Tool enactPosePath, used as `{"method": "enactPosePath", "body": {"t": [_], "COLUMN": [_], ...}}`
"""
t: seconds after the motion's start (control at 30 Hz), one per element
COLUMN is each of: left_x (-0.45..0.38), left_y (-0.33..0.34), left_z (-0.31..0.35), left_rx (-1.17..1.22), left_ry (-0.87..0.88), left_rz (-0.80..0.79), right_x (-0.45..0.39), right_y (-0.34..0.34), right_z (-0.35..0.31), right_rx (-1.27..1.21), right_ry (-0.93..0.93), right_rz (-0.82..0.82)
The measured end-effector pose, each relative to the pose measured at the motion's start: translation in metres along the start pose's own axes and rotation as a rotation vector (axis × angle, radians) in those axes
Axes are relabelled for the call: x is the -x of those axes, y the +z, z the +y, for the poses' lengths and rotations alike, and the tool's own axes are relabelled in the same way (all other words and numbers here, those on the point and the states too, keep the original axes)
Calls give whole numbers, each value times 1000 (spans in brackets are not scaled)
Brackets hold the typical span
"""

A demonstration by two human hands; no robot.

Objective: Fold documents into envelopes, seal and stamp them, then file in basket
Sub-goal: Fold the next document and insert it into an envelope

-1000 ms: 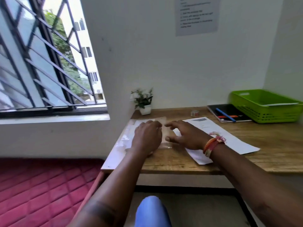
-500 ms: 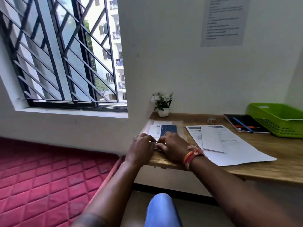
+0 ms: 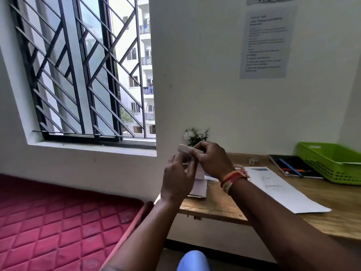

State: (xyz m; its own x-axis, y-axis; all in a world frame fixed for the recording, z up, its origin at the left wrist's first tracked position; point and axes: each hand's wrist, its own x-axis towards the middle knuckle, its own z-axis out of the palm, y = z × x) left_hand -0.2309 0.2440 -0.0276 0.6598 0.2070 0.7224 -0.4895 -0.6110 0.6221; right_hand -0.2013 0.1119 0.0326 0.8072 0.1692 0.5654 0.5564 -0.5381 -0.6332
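Observation:
Both hands are raised above the left end of the wooden desk [image 3: 218, 208], holding a pale envelope [image 3: 184, 149] between them. My right hand [image 3: 213, 160] grips its upper part with curled fingers. My left hand [image 3: 178, 178] pinches it from below. The envelope is blurred and mostly hidden by the hands; pale paper [image 3: 200, 187] hangs below them. A white printed document [image 3: 281, 189] lies flat on the desk to the right. The green plastic basket [image 3: 332, 163] stands at the far right with a sheet inside.
A small potted plant [image 3: 196, 135] stands by the wall behind my hands. A roll of tape [image 3: 253, 161] and a black notebook [image 3: 293, 169] with a blue pen lie near the basket. A red quilted mattress [image 3: 58, 227] fills the lower left under the window.
Both hands have lifted off the desk, bringing the envelope up from the pile at the left end. The camera has tilted upward and left.

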Motion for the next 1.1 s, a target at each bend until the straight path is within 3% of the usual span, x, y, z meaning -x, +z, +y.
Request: {"method": "enactPosePath", "body": {"t": [0.13,0.3,0.4,0.47,0.53,0.67,0.9,1.1], "left_x": [-16,-45,-65,-81,-96,-113,-88,-42], "left_y": [1,-11,-20,-25,-25,-1,106,196], "left_z": [34,71,86,93,95,89,48,19], "left_rx": [110,106,-22,-95,-162,-236,-248,-301], "left_ry": [44,131,166,189,228,254,204,366], "left_rz": [38,198,222,97,-90,-333,-482,-755], "right_x": [-13,-22,-28,-34,-40,-43,-19,-7], "right_y": [-23,-49,-64,-76,-91,-114,-113,-111], "right_z": [-30,-51,-54,-49,-40,-7,104,187], "right_rx": [-185,-549,-466,-132,119,68,12,290], "right_ry": [28,32,-80,-144,-122,68,481,518], "right_rz": [46,39,140,240,230,43,27,-97]}}
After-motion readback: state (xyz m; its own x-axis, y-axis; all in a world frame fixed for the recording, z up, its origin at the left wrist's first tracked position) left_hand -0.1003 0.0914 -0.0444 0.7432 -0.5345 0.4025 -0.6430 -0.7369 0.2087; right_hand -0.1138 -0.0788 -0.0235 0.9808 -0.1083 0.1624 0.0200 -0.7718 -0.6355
